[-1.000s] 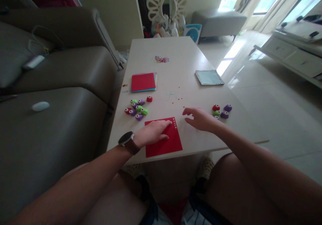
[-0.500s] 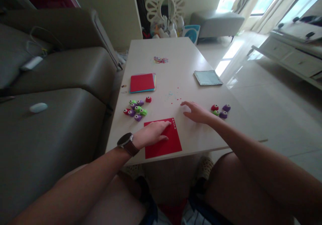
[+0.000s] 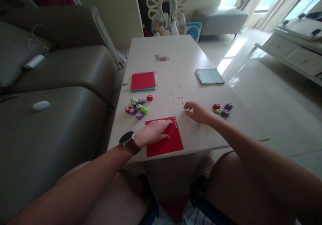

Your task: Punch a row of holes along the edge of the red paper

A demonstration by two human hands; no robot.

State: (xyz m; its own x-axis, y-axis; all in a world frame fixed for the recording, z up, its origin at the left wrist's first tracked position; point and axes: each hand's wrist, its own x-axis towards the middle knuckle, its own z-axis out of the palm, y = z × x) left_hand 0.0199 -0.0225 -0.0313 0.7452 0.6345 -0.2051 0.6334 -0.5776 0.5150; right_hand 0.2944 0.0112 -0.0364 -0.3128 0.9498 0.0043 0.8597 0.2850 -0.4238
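My left hand (image 3: 157, 131) lies flat on a red sheet of paper (image 3: 166, 146), fingers stretched out and thumb spread. A short column of small pale cut-out shapes (image 3: 175, 122) runs down the sheet's upper right corner, by my fingertips. To the right of the sheet, low over the table, my right hand (image 3: 198, 112) has its thumb and forefinger curled together in a pinch. Whatever is between the tips is too small to make out. Tiny red and pale blue paper bits (image 3: 173, 93) are scattered just beyond it. Purple, green and red eye-topped craft punches (image 3: 224, 113) stand right of that hand.
More punches (image 3: 138, 107) cluster on the left of the white table (image 3: 176, 47). Behind them lies a stack of coloured paper (image 3: 144, 81). A pale blue sheet with a punched border (image 3: 210, 76) rests near the right edge. Multicoloured bits (image 3: 162, 58) are heaped farther back.
My right thumb and forefinger have drawn from apart into a pinch, with the hand close to the same spot. My left hand stays on the red sheet. The view has shifted slightly.
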